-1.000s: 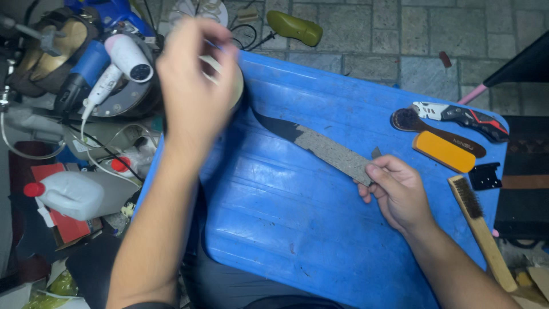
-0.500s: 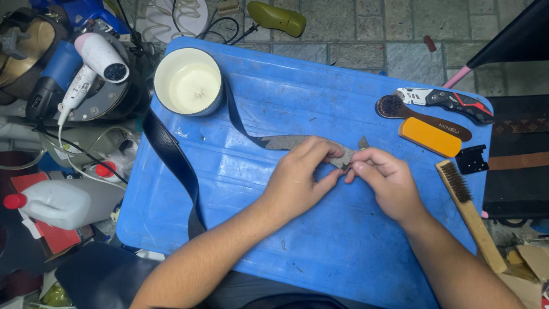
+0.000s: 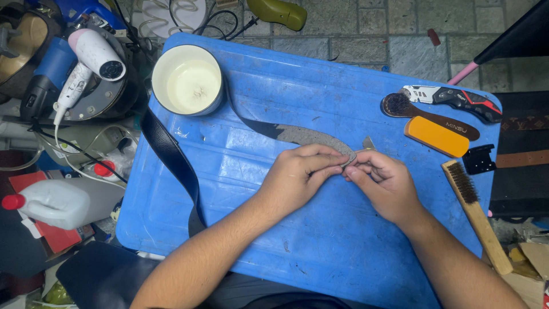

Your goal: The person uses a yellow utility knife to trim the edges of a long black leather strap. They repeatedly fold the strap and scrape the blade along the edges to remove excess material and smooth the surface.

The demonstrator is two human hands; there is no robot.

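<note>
Blue tabletop (image 3: 320, 246), both hands' (image 3: 297, 177) (image 3: 384, 184) grip pinching belt (image 3: 297, 135) end, tip hidden under fingers (image 3: 334, 169)

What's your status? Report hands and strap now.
Left hand and right hand both pinching end of the belt strap, grey underside up, on the blue board. White tub beside the strap. Nothing blocking.

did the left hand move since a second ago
Yes. The left hand came down from over the white tub to the grey strap end, meeting the right hand on the blue board.
</note>
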